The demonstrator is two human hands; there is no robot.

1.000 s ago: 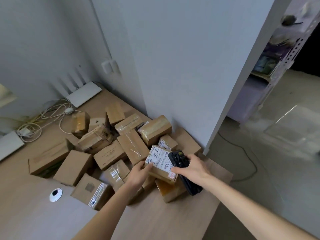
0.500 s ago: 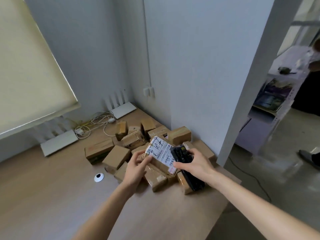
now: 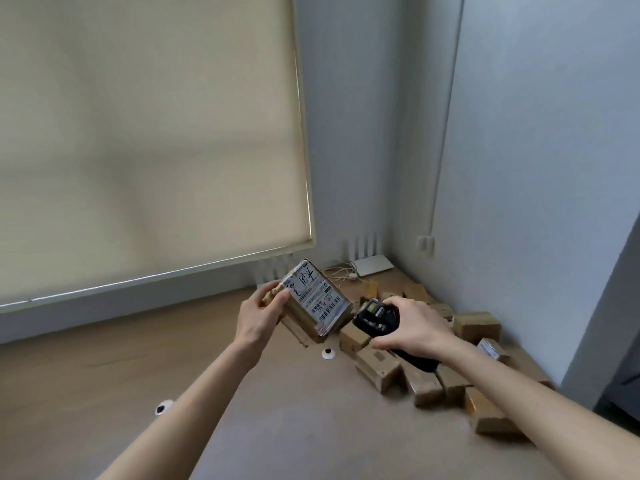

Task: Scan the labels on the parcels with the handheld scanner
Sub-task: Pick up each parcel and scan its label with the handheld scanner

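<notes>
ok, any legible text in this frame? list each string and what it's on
Label on the held parcel: large handwritten black marks, barcodes and small print, too blurred to quote.
Label on a small parcel at the right of the pile: too small to read.
Scanner screen: nothing legible.
Other boxes: no readable print.

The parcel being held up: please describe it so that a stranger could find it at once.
Below the lower right corner of the beige roller blind, the left hand holds a brown parcel in the air. Unlike the boxes lying on the wooden surface, it shows a white label with barcodes and black handwriting.
</notes>
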